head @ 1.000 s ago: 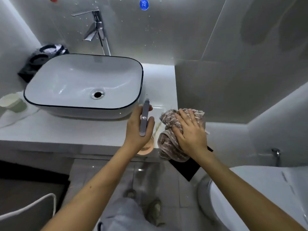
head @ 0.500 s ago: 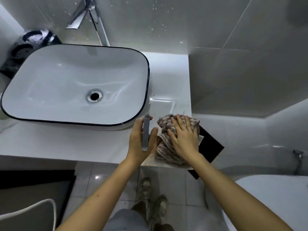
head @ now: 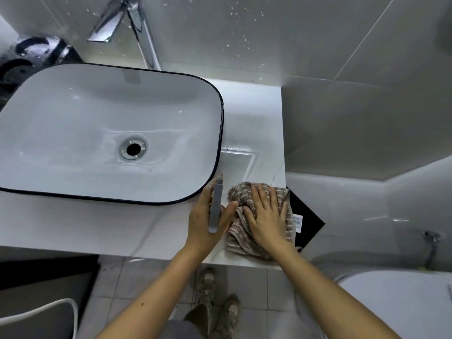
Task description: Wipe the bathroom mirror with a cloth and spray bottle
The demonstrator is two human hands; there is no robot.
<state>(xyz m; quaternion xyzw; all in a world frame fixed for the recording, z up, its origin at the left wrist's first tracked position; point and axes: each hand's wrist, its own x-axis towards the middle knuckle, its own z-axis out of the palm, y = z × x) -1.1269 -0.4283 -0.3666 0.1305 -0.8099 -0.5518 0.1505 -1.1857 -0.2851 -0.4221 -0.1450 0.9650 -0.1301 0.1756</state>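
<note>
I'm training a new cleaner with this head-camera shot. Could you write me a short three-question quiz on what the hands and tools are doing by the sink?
1. Multiple choice: what does the left hand grip? A a sponge; B the spray bottle; C a brush.
2. True or false: the right hand lies flat, fingers spread, on the cloth.
3. Fill in: the cloth lies on the white ___, to the right of the basin.
Key: 1 B. 2 true. 3 counter.
</note>
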